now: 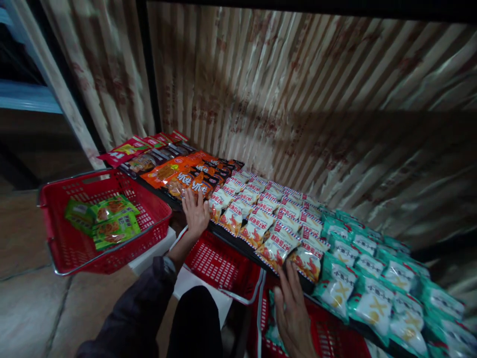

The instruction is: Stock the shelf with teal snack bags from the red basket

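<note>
My left hand (196,213) lies with its fingers stretched out at the front edge of the orange and black snack bags (186,183), its fingertips on or just before them. My right hand (292,308) has its fingers extended, the tips at the front of the white snack bags with red lettering (278,244). Neither hand holds anything. The white bags stand in tidy rows between my hands. To the right of them are rows of teal snack bags with white fronts (376,298).
Left, a red basket (149,196) holds several green packets (115,231). A second red basket (216,261) stands below the shelf edge. A third red basket (335,333), partly hidden by my right hand, has a teal bag inside. Red packets (126,150) lie far left, before a corrugated backing (298,99).
</note>
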`<move>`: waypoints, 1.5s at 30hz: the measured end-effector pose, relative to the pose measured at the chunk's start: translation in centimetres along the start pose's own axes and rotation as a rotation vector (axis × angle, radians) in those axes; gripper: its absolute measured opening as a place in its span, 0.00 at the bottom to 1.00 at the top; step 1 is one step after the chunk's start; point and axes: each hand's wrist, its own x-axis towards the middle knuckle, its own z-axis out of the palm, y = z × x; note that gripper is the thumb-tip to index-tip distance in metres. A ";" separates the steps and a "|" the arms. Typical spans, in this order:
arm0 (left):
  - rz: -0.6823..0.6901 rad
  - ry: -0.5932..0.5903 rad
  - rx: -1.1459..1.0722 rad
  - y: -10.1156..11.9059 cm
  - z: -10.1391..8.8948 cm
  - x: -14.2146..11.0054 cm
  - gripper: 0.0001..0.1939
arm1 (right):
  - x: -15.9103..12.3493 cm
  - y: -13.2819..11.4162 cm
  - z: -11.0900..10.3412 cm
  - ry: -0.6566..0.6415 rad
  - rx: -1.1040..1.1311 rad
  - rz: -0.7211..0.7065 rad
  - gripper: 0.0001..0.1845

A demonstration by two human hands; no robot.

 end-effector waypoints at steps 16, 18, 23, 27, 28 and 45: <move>0.220 -0.175 0.011 2.9 1.4 -2.6 0.30 | 6.9 -2.9 4.5 -0.178 -0.212 0.128 0.28; 0.221 -0.164 0.007 2.8 1.5 -2.6 0.31 | 6.9 -2.6 4.2 -0.200 -0.206 0.096 0.28; 0.198 -0.134 -0.044 2.8 1.3 -2.8 0.31 | 6.2 -1.2 3.9 -0.009 -0.239 0.145 0.27; 0.224 -0.113 -0.101 3.1 1.6 -3.0 0.31 | 5.6 0.2 4.8 0.169 -0.209 0.143 0.28; 0.225 -0.105 -0.102 3.2 1.7 -3.0 0.31 | 5.5 0.4 5.0 0.182 -0.181 0.119 0.28; 0.258 -0.073 -0.082 4.1 1.9 -3.4 0.30 | 7.1 1.1 3.8 0.187 -0.174 0.041 0.29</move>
